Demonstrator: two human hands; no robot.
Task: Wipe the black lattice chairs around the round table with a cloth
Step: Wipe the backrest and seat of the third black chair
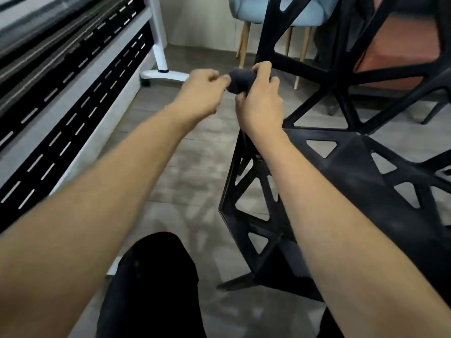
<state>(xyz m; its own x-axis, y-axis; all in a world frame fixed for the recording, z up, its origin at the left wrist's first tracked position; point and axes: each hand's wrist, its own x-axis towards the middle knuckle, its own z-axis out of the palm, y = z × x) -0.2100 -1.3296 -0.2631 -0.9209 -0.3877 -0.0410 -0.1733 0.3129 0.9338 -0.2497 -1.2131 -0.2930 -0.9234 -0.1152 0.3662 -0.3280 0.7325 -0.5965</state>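
A black lattice chair (361, 181) with triangular holes fills the right side of the head view, its seat below my right forearm and its back rising at the upper right. A dark bunched cloth (240, 81) is held in the air between my two hands, above the floor and left of the chair back. My right hand (260, 101) grips the cloth from the right, fingers curled round it. My left hand (201, 93) is blurred; its curled fingers pinch the cloth's left end.
A black and white slotted unit (73, 98) runs along the left. A white stand base on castors (163, 74) sits on the grey floor behind the hands. A light blue chair with wooden legs (246, 11) stands at the back. My dark-clothed knee (151, 284) is below.
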